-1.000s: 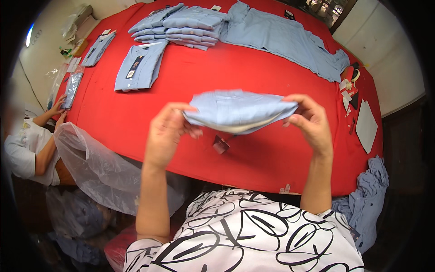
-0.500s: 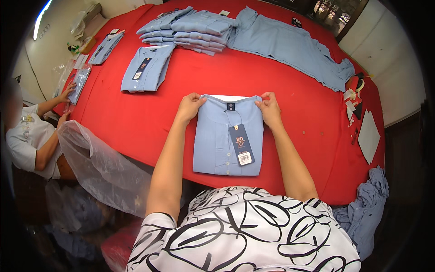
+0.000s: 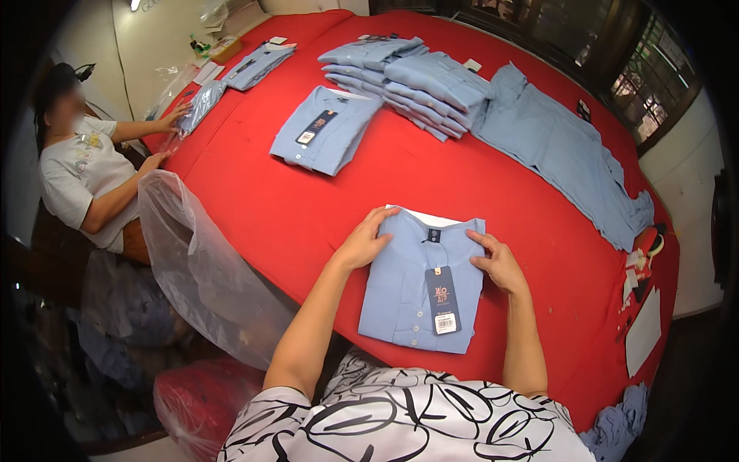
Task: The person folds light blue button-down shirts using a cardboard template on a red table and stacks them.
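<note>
Just below the frame's centre, the folded shirt (image 3: 396, 292) lies on the red tabletop (image 3: 558, 319). My left hand (image 3: 366, 242) and right hand (image 3: 501, 266) touch it near its upper corners, each grip apart. Light, even pressure should smooth it without shifting the tag (image 3: 441, 289).

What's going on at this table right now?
The person's left hand and right hand touch the upper corners of a folded blue shirt lying on the red-covered table. Another folded shirt lies farther back, beside a stack of folded shirts. At the left, a co-worker's hand rests on a flat blue packet.
</note>
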The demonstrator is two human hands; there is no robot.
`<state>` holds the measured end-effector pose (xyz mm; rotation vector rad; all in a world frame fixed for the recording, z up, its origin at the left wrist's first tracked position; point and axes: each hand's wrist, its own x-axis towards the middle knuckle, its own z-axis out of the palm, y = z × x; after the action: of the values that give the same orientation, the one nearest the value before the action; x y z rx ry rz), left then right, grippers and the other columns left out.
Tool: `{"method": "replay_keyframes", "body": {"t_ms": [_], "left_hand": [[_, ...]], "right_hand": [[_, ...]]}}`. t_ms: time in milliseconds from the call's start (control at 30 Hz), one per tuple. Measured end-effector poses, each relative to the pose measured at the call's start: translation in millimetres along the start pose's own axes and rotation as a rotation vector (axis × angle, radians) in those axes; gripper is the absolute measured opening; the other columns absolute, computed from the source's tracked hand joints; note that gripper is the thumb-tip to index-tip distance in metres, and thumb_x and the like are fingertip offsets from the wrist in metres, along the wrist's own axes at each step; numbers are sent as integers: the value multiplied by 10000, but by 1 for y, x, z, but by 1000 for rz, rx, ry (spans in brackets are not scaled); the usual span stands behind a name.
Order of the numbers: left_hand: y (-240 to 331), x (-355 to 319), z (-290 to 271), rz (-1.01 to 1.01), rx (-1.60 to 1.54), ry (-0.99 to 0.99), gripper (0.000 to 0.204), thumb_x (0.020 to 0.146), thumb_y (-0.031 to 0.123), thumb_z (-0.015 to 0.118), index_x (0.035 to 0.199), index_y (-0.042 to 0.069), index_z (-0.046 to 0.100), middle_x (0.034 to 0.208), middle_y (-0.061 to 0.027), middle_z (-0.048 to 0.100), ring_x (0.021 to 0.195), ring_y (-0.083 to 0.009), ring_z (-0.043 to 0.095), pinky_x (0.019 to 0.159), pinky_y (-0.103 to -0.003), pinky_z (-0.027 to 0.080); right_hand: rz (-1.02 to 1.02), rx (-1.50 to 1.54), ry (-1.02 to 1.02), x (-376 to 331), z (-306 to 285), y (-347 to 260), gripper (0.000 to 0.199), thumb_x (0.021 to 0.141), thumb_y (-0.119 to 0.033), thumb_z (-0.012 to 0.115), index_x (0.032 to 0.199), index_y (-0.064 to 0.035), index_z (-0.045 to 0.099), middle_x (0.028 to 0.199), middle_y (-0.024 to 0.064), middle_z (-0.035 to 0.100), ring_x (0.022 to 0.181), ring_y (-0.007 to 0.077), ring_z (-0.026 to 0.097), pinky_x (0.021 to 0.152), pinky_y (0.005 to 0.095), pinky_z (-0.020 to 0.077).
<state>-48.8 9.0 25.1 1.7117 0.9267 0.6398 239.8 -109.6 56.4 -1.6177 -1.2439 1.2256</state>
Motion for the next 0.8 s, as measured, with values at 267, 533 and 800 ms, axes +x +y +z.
{"method": "replay_keyframes", "body": {"t_ms": [267, 533, 800], "left_hand": [[71, 54, -194, 60, 375, 165, 527, 814, -89, 585, 1322, 45, 555, 1337, -175, 557, 1278, -276, 516, 1084, -347, 393], [44, 247, -329, -178, 636, 223, 621, 780, -105, 513, 1360, 111, 547, 1260, -162, 628, 1101, -239, 626, 933, -324, 490], [-97, 310, -237, -259, 903, 508, 483, 939, 237, 507, 1408, 353, 496, 1503, -99, 409, 1284, -378, 448, 1032, -564, 371]], "right_hand": [[-198, 245, -163, 136, 69, -123, 573, 825, 67, 617, 1385, 10, 508, 1183, 114, 599, 908, 136, 600, 829, 268, 505], [-310, 135, 90, 347, 149, -163, 631, 782, 13, 677, 1389, -16, 507, 1130, 124, 620, 886, 186, 621, 799, 283, 513], [-398, -308, 434, 375, 163, -79, 574, 867, -133, 666, 1407, -79, 480, 1383, 228, 474, 1244, 376, 503, 1028, 399, 422]]}}
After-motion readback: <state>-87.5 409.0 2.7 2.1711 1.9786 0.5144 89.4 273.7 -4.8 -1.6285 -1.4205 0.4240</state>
